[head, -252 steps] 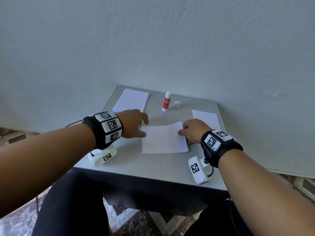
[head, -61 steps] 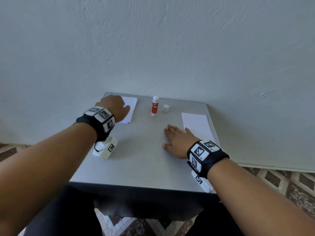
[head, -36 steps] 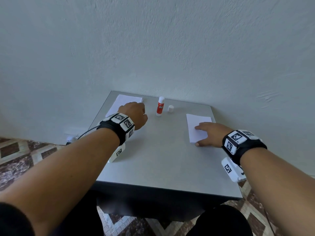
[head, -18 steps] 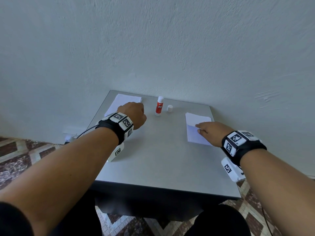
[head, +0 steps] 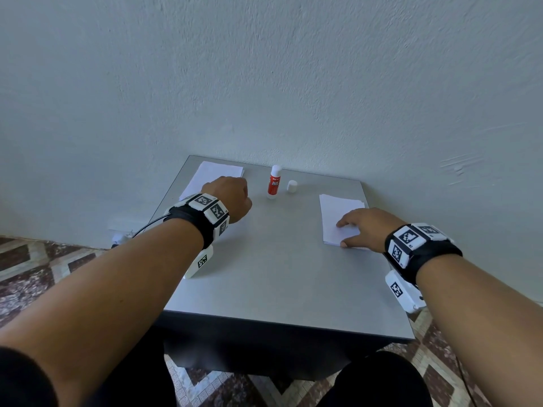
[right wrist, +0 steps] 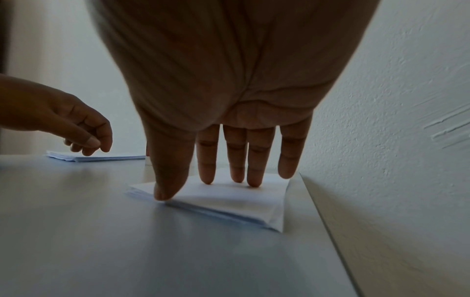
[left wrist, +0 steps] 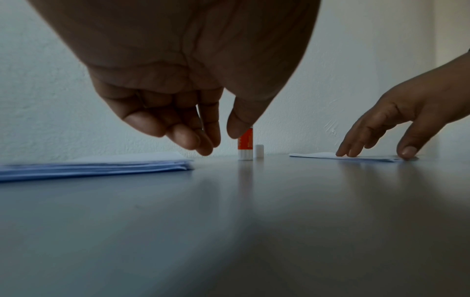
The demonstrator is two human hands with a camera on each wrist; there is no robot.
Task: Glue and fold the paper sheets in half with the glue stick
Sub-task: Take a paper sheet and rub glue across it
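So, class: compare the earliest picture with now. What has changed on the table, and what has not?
The sheet once mid-table is gone; the right hand now presses the folded pile at right. The left hand hovers by the unfolded stack, holding nothing. Glue stick and cap unmoved.

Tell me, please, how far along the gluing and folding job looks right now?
Done: folded sheets are piled at the table's right. In hand: the right hand presses on that pile. Left: the unfolded stack waits beneath the empty left hand, and the glue stick stands uncapped beside its cap.
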